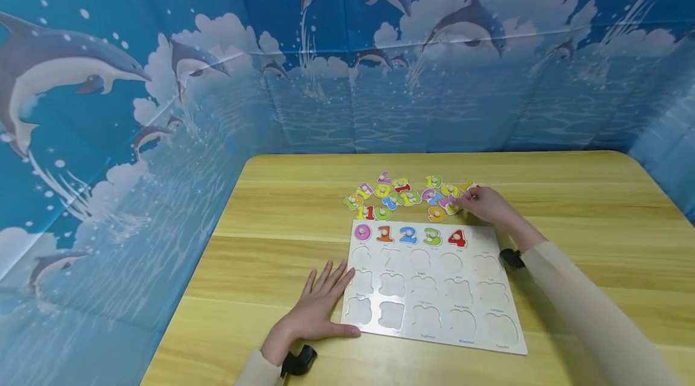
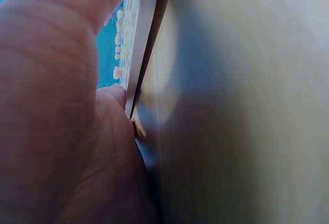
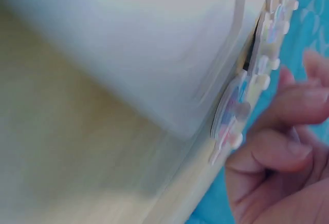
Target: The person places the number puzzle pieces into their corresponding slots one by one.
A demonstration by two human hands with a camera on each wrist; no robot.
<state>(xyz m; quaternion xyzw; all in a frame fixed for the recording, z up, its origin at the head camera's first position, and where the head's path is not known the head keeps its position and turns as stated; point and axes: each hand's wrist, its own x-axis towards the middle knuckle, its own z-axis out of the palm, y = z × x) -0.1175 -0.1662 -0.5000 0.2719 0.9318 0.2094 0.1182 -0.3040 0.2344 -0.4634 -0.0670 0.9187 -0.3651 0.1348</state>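
Observation:
A white number puzzle board (image 1: 434, 338) lies flat on the table. Its top row holds a magenta 0 (image 1: 362, 232), orange 1, blue 2, green 3 and red 4 (image 1: 457, 238); the recesses below are bare. My left hand (image 1: 317, 307) rests with fingers spread, its fingertips and thumb touching the board's left edge. Over the right end of the loose number pieces is my right hand (image 1: 487, 204), fingertips close to a purple piece (image 1: 448, 204). Its fingers (image 3: 277, 149) are bent in the right wrist view, but whether they pinch a piece is hidden.
Several loose knobbed number pieces lie partly overlapping behind the board, with an orange 9 (image 1: 436, 213) near its back edge. The wooden table (image 1: 271, 193) ends at a dolphin-patterned cloth backdrop (image 1: 336, 108). Black wrist cameras sit at both wrists.

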